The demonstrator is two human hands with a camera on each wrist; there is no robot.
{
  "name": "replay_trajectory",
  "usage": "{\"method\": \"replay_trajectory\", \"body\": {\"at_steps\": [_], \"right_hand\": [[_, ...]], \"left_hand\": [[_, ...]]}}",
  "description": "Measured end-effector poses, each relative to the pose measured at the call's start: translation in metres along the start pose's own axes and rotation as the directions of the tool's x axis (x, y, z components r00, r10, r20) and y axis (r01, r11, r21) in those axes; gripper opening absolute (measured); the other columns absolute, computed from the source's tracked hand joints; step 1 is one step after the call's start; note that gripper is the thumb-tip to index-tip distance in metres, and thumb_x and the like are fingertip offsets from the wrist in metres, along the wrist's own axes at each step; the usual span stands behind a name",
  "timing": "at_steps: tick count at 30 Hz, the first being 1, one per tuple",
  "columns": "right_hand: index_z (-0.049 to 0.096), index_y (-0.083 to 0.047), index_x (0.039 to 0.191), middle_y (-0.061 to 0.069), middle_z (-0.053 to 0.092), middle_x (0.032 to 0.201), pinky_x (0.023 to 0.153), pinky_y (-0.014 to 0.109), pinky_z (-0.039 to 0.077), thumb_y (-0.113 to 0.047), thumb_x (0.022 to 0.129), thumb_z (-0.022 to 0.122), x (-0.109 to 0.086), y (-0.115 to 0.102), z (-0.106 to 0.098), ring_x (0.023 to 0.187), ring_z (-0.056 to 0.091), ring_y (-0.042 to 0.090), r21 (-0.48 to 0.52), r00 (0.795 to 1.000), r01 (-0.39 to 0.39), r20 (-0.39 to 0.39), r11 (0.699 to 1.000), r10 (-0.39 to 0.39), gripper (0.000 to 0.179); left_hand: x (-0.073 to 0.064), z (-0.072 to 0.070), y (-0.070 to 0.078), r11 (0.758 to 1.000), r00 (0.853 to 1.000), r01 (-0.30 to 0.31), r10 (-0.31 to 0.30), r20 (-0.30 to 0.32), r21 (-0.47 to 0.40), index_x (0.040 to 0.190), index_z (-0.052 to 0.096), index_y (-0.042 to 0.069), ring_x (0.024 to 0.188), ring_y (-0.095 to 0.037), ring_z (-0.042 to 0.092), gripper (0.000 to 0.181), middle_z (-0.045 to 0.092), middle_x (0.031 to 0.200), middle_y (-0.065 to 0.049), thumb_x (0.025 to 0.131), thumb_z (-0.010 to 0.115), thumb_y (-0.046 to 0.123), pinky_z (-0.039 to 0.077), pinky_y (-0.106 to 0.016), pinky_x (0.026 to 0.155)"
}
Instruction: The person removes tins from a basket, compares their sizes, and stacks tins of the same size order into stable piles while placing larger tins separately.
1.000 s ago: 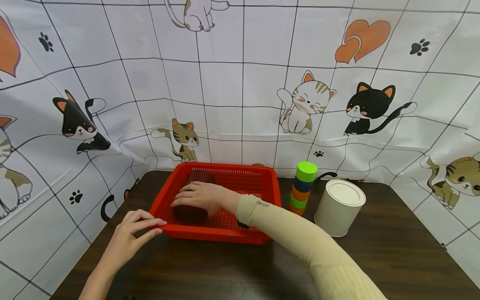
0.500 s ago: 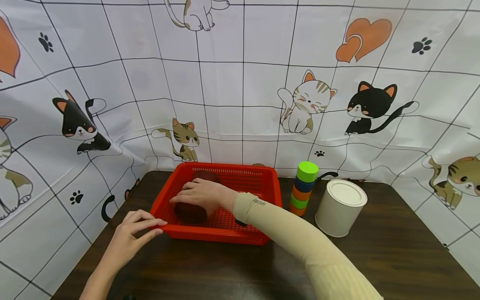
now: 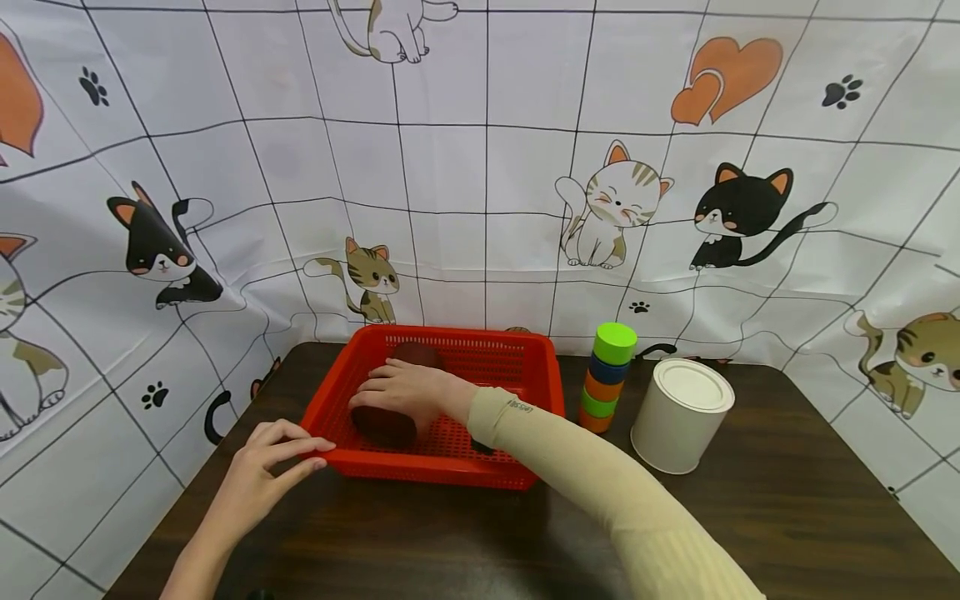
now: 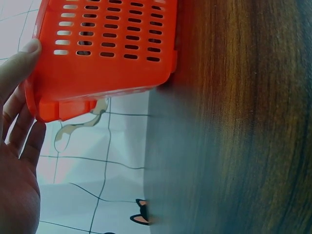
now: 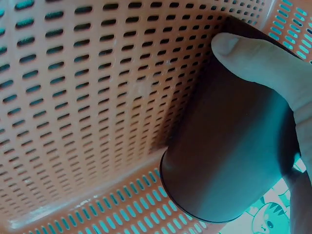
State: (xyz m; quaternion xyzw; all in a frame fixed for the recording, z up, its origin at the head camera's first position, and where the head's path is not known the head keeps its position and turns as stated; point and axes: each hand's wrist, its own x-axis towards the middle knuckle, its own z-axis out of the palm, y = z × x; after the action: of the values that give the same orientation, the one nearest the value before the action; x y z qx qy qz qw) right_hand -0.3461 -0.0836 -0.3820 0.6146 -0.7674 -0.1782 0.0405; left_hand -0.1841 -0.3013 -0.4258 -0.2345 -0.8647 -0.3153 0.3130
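In the head view a red perforated plastic basket (image 3: 435, 468) stands on the dark wooden table. My left hand (image 3: 258, 467) pinches its rim at the near left corner; the left wrist view shows the thumb (image 4: 19, 68) on one side of the rim and fingers behind it. Inside the basket lies a dark brown cylinder (image 3: 384, 429) on its side, along the left part. My right hand (image 3: 408, 390) reaches over and grips it around the middle, hiding part of it. Seen from the right wrist, the thumb lies across the smooth cylinder (image 5: 219, 141), which rests close to the basket's perforated surface.
Right of the basket stands a stack of green, blue and orange pieces (image 3: 604, 379). Beside it is a cream lidded can (image 3: 678, 417). A white cat-print sheet (image 3: 480, 175) hangs behind the table (image 3: 420, 542).
The cylinder's far end has shifted slightly right within the basket, the right hand still on it. My left hand and the basket have stayed in place.
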Motion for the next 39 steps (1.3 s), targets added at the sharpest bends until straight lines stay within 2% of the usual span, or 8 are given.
{"method": "replay_trajectory", "body": {"at_steps": [4,10,15,25,34,39], "right_hand": [[0.026,-0.027,0.154,-0.007,0.032,0.160,0.122,0.051,0.022,-0.052,0.071,0.082,-0.0009,-0.0002,0.0019,0.147,0.030,0.025,0.009,1.000,-0.012,-0.015,1.000,0.012,0.103],[0.023,-0.027,0.155,-0.005,0.029,0.162,0.122,0.052,0.022,-0.054,0.072,0.081,-0.0016,0.0004,0.0042,0.149,0.028,0.031,0.021,1.000,-0.025,0.001,0.999,0.025,0.105],[0.023,-0.029,0.155,-0.007,0.028,0.162,0.123,0.051,0.021,-0.052,0.071,0.082,-0.0013,-0.0002,0.0038,0.149,0.028,0.028,0.041,0.999,-0.035,0.003,0.999,0.035,0.106],[0.024,-0.030,0.155,-0.010,0.031,0.160,0.122,0.053,0.023,-0.054,0.070,0.083,0.0008,-0.0028,-0.0007,0.146,0.032,0.022,0.018,0.998,-0.059,0.034,0.998,0.058,0.106],[0.024,-0.029,0.155,-0.009,0.031,0.160,0.121,0.054,0.023,-0.054,0.070,0.084,-0.0005,0.0001,0.0008,0.146,0.032,0.023,0.030,0.997,-0.061,0.047,0.998,0.059,0.106],[0.025,-0.029,0.155,-0.008,0.032,0.160,0.121,0.055,0.024,-0.053,0.070,0.084,-0.0057,0.0004,0.0022,0.145,0.033,0.023,0.034,0.998,-0.057,0.022,0.998,0.056,0.106]], "left_hand": [[0.0004,0.0001,-0.0008,1.000,1.000,-0.006,0.006,-0.001,0.004,0.099,0.079,0.025,0.098,-0.001,0.043,0.048,0.062,0.094,0.011,0.062,0.086,-0.004,0.033,-0.015,0.082],[0.0012,0.0005,-0.0012,1.000,1.000,-0.014,0.014,0.002,0.008,0.099,0.079,0.025,0.098,0.000,0.043,0.047,0.061,0.094,0.011,0.062,0.086,-0.004,0.033,-0.015,0.082],[0.0013,0.0004,-0.0009,1.000,1.000,-0.020,0.020,-0.005,0.017,0.099,0.079,0.025,0.098,0.000,0.043,0.047,0.061,0.094,0.011,0.062,0.086,-0.004,0.033,-0.016,0.082],[0.0003,-0.0005,0.0002,0.999,1.000,0.021,-0.021,0.009,0.025,0.099,0.078,0.028,0.098,0.001,0.042,0.047,0.061,0.094,0.013,0.063,0.086,-0.003,0.032,-0.016,0.081],[0.0015,0.0002,-0.0005,1.000,1.000,0.013,-0.013,0.011,0.023,0.099,0.078,0.028,0.097,0.001,0.042,0.046,0.061,0.094,0.012,0.064,0.086,-0.001,0.032,-0.016,0.080],[0.0006,0.0000,0.0000,1.000,1.000,0.009,-0.009,0.009,0.022,0.098,0.078,0.027,0.096,0.001,0.042,0.045,0.061,0.093,0.012,0.064,0.086,-0.001,0.031,-0.016,0.080]]}}
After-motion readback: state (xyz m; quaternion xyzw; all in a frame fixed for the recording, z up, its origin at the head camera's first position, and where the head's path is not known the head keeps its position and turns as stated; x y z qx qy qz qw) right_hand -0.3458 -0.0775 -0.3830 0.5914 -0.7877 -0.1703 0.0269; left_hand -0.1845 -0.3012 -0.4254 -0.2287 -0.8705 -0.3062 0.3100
